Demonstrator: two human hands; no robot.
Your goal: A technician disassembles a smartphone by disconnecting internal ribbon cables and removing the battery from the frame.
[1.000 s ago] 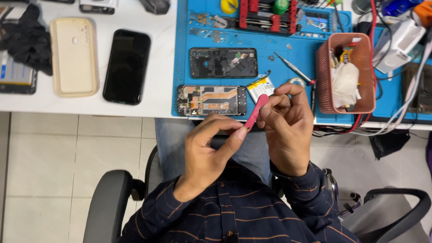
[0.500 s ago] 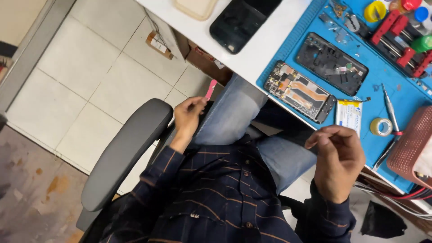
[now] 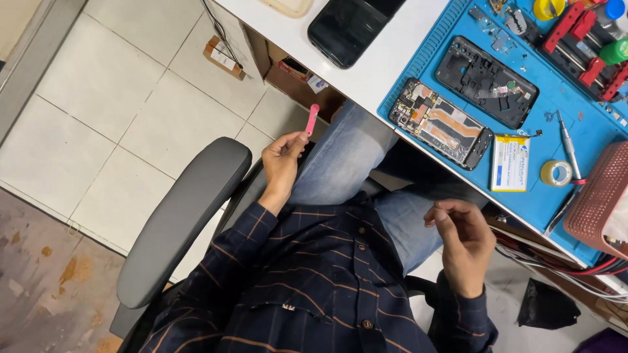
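Two bare hands show over the person's lap, well apart from one another. Left hand pinches a slim pink pry tool by its lower end between thumb and fingertips, so the tool stands nearly upright above the grip, out over the tiled floor and just beside the jeans-clad knee. Below and to the left of that grip runs the grey chair armrest. Right hand hangs loosely curled, fingers bent inward and holding nothing, near the edge of the blue work mat. Above that hand on the mat lies an opened phone with its boards bare, and beyond it a black phone back frame. Up and to the right of the empty hand lie a white-and-yellow battery, a small roll of yellow tape and a slim screwdriver. Another dark phone rests face up on the white table, above the pinching hand.
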